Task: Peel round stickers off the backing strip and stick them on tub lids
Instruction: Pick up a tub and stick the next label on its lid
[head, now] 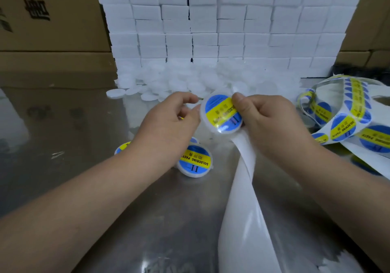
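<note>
A white tub lid [221, 115] with a blue-and-yellow round sticker on it is held up between both hands. My right hand [272, 123] grips its right side, thumb pressing on the sticker's top edge. My left hand [168, 123] holds the lid's left rim with its fingertips. The empty white backing strip [242, 199] hangs down from under my right hand toward the near edge. The strip with unpeeled stickers [346, 123] loops at the right. Labelled lids [195, 161] lie on the table under my left wrist.
A heap of plain white lids [190, 80] lies at the back of the shiny metal table [63, 137]. Behind it rises a wall of stacked white blocks [211, 25]. Cardboard boxes [48, 15] stand at the left and right.
</note>
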Tool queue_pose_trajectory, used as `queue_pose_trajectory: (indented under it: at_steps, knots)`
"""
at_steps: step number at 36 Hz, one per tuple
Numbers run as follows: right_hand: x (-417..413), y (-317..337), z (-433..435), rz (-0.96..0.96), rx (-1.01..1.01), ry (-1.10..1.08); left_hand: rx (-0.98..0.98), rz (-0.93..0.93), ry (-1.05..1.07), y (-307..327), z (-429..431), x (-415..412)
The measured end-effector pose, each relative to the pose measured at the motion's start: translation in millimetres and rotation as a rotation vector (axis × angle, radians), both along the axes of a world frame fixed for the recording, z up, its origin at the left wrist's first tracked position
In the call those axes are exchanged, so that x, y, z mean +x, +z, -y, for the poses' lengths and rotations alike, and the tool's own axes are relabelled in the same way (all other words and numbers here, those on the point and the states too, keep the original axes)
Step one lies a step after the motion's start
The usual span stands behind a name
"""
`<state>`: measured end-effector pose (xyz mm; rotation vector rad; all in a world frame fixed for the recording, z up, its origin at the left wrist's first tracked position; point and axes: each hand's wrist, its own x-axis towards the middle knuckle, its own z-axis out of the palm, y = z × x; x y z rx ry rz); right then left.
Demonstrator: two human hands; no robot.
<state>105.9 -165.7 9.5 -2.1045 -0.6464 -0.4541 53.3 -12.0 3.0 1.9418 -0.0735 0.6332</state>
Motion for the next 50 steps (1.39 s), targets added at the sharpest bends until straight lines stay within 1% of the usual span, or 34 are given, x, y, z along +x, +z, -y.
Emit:
queue_pose_trajectory:
  at_steps: [2,4,5,8,9,13,16,22,24,26,28,29,31,34,37,40,42,45,48,50]
  knots:
    - [0.6,1.2,1.0,-0.006,0.006,-0.013,-0.113,0.012,-0.075,1.5,2.8,-1.7]
    - [0.3,0.3,0.1,-0.016,-0.042,-0.025,-0.195,0.018,-0.106,3.8,3.6,-3.7]
    - [0.3,-0.4,-0.4,-0.028,-0.059,-0.030,-0.169,0.024,-0.102,4.0,3.4,-3.5]
    - [-0.4,-1.2,-1.1,-0.055,-0.066,-0.045,0.024,0.000,-0.063,0.0,0.3,-0.4]
    - [-0.6,-1.0,-1.2,-0.060,-0.064,-0.045,0.051,-0.020,-0.044,-0.9,-0.5,0.7]
    - [-1.0,0.1,-1.5,-0.116,0.027,-0.011,0.035,-0.069,0.059,-3.2,-8.2,6.9]
    - [2.3,-1.5,-1.4,-0.133,0.054,-0.015,0.100,-0.113,0.164,-4.7,-16.8,12.5]
    - [2.1,-2.0,-1.6,-0.135,0.062,0.052,0.339,-0.249,0.266,-7.3,-21.9,16.2]
    - [0.7,-1.4,-1.9,-0.131,0.102,0.083,0.421,-0.295,0.308,-8.2,-21.3,15.5]
    - [-0.5,-1.3,-1.9,-0.113,0.136,0.119,0.520,-0.298,0.368,-7.9,-20.4,14.1]
    - [-1.5,-1.5,-2.2,-0.073,0.135,0.150,0.542,-0.218,0.395,-4.9,-18.2,10.9]
    - [-1.9,-1.8,-2.5,-0.043,0.125,0.168,0.495,-0.161,0.370,-3.4,-16.3,9.1]
    - [-3.2,-2.4,-3.0,0.006,0.125,0.211,0.308,-0.092,0.236,-0.2,-11.3,4.8]
    - [-5.5,-2.7,-3.1,0.003,0.186,0.288,0.110,-0.109,-0.002,2.8,-2.9,-1.9]
    - [-9.8,-1.2,-4.0,-0.022,0.262,0.385,-0.091,-0.122,-0.160,4.1,1.5,-5.5]
    - [-15.1,0.8,-4.3,-0.069,0.350,0.541,-0.160,-0.129,-0.232,7.2,2.8,-7.4]
    - [-18.6,1.3,-4.8,-0.100,0.374,0.612,-0.234,-0.127,-0.262,8.8,2.2,-8.2]
    - [-23.9,2.1,-4.8,-0.145,0.395,0.689,-0.388,-0.154,-0.299,11.0,1.2,-8.8]
    - [-30.7,2.7,-3.8,-0.151,0.362,0.740,-0.559,-0.186,-0.355,12.7,-0.6,-8.4]
    - [-34.2,4.2,-4.0,-0.143,0.394,0.767,-0.638,-0.200,-0.347,13.9,-0.9,-7.9]
